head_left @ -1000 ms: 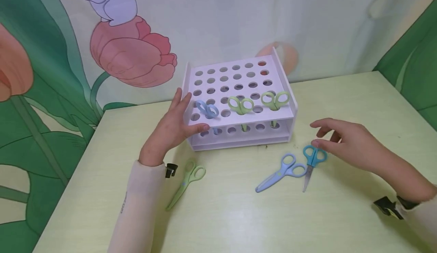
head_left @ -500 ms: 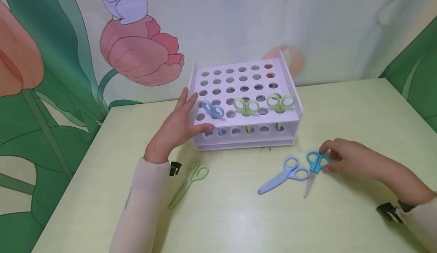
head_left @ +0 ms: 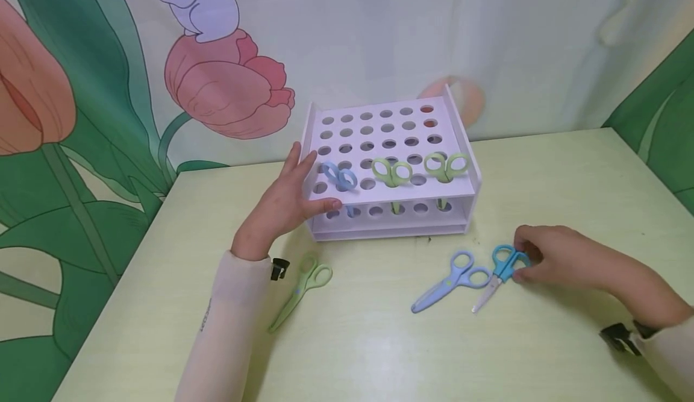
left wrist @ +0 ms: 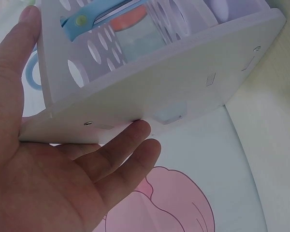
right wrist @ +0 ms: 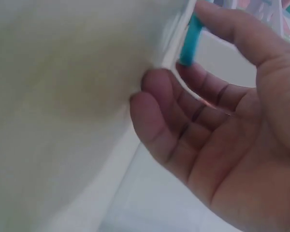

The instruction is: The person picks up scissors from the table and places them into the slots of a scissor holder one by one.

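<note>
Fingers of the right hand (head_left: 564,257) are pinching the teal scissors (head_left: 505,269) by the handle, and the right wrist view is showing the thumb and a fingertip closing on it from opposite sides. The teal pair is lying to the front right of the rack (head_left: 417,191), its blade pointing toward the person and to the left; whether its handle is leaving the counter (head_left: 368,354), I cannot tell. Just to its left, the periwinkle scissors (head_left: 447,282) are lying flat, one loop sitting right against the teal blade. Meanwhile the left hand (head_left: 279,206) is resting at the rack's left front corner, grasping nothing: its fingers are extending, spread and relaxed, along the outer side wall, while the thumb is reaching across the front edge of the upper board. Three pairs are standing in the nearest row of holes: light blue scissors (head_left: 339,176) in the second from the left, light green scissors (head_left: 393,179) in the fourth and yellow-green scissors (head_left: 446,173) in the sixth, their blades hanging toward the lower board. Near the left cuff, olive-green scissors (head_left: 298,293) are lying on the counter. Behind everything, a curtain (head_left: 352,40) is displaying a large pink flower (head_left: 222,88).
</note>
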`<state>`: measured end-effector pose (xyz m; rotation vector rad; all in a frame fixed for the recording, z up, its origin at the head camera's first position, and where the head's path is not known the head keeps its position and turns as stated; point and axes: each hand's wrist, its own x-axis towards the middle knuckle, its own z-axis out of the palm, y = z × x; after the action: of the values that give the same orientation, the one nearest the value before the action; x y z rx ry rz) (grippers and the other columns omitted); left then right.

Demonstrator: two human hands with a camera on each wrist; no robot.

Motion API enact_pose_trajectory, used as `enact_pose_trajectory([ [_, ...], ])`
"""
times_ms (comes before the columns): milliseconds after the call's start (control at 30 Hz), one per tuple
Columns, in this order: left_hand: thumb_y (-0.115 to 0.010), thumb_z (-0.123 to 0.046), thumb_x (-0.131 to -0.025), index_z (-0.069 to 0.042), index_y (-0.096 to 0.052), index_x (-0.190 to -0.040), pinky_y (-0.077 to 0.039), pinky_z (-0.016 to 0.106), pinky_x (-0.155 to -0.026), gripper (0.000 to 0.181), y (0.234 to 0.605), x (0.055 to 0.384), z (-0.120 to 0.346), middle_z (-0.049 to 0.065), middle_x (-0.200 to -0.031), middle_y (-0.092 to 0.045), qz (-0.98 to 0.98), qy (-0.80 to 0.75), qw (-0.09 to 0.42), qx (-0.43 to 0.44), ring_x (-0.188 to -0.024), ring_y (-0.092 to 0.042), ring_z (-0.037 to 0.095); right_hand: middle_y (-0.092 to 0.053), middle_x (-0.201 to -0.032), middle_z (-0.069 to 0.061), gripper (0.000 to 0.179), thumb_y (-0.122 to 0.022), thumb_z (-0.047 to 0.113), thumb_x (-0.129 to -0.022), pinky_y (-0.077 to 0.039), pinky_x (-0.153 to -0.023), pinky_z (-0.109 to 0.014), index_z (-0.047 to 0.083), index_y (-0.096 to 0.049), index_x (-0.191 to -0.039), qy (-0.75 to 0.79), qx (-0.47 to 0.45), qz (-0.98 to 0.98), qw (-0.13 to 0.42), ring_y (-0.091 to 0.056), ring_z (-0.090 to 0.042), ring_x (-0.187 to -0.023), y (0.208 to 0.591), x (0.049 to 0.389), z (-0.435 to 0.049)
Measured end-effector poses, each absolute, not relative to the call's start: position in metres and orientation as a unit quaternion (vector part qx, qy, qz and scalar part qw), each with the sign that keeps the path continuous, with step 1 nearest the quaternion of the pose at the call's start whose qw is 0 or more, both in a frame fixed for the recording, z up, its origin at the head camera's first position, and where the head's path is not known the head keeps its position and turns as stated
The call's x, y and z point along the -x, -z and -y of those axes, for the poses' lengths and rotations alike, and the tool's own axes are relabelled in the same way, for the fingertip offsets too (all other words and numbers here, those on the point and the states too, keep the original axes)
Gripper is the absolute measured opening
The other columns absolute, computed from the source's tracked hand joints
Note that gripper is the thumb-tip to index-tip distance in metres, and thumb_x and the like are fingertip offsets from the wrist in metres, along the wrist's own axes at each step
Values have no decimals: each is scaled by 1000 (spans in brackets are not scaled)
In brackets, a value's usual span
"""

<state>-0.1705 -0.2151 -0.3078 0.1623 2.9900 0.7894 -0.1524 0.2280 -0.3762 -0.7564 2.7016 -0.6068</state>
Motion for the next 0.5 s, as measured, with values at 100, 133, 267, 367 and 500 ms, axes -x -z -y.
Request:
enact_pose_trajectory([
  [100,-81,-53,-81,-21,-17,-164,-31,51,-114,109,308,171,214,0,-168,14,-965,-254,23,-54,-151,-17,34,-51,-73,6,35,-85,22,-82,-41,-57,-26,12,-56,-98,235,267,-927,120,-47,-10,-64,373,151,-233],
  [133,-81,-53,-81,-21,-17,-164,-30,51,-114,109,307,171,214,0,-168,14,-965,-254,23,-54,-151,-17,34,-52,-72,7,35,-84,21,-82,-42,-57,-26,11,-54,-99,246,270,-924,115,-48,-9,-63,371,151,-234],
  [267,-81,-53,-82,-21,-17,-163,-29,51,-115,109,307,170,214,0,-168,14,-965,-256,24,-56,-151,-16,34,-59,-70,4,39,-80,15,-87,-45,-58,-27,9,-49,-108,334,255,-896,141,-53,-12,-61,363,151,-235],
  [367,-81,-52,-82,-21,-17,-164,-29,51,-115,108,306,170,214,0,-168,14,-964,-257,25,-57,-152,-16,35,-66,-76,-6,35,-73,8,-93,-50,-62,-29,4,-46,-114,427,239,-853,180,-60,-23,-63,358,151,-235],
  [500,-81,-53,-82,-21,-17,-164,-28,52,-115,108,305,170,216,-1,-168,15,-965,-256,24,-60,-151,-17,35,-72,-87,-16,22,-63,1,-98,-57,-68,-33,0,-49,-115,488,243,-820,173,-68,-33,-71,352,150,-233],
])
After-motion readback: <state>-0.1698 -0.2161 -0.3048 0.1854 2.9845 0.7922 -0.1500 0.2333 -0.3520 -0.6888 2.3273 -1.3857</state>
